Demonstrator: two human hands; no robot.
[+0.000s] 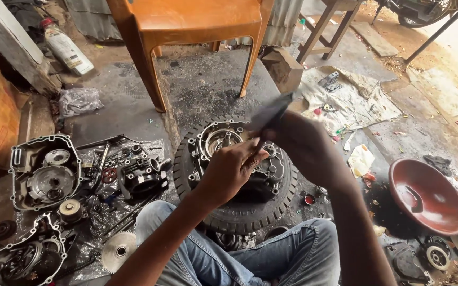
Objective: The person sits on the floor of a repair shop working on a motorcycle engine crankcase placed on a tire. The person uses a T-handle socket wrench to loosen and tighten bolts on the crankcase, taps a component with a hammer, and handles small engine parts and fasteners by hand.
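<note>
Tool [272, 114] in hands motion-blurred; engine case [229, 153] partly hidden; chair [186, 32] top cut off.

Orange chair [186, 24] close behind engine case [223, 153]

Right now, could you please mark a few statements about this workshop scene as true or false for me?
1. The engine casing sits on a tyre. True.
2. The red basin lies to the person's left. False: it lies to the right, on the floor.
3. Both hands, the left hand and the right hand, are over the engine casing. True.
4. The orange plastic chair lies tipped on its side. False: it stands upright behind the tyre.
5. Loose engine covers and a gear wheel lie on the floor to the left. True.
6. The right hand is empty. False: it holds a blurred dark tool.
</note>
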